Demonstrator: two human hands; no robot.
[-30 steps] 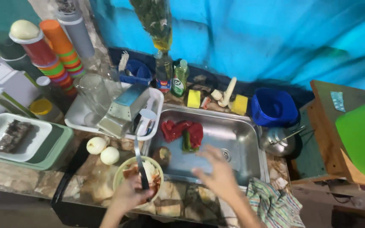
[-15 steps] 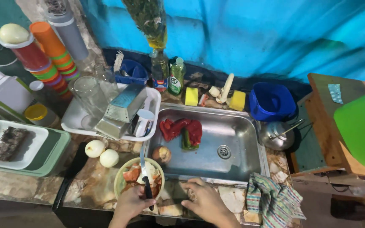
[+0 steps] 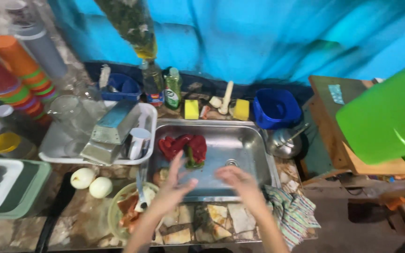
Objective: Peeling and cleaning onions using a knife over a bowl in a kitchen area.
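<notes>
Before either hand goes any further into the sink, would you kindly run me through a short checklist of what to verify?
1. Left hand free: ok, open with fingers spread, holding nothing.
2. Right hand free: ok, open over the sink, holding nothing.
3. Red peppers within reach: ok, they lie at the back left of the basin, just beyond the left fingertips.
4. Knife safely placed: not ok, it rests on the bowl right beside the left hand.
5. Two onions stable on the counter: ok, sitting side by side left of the bowl.
6. Basin wet or dry: cannot tell.
</notes>
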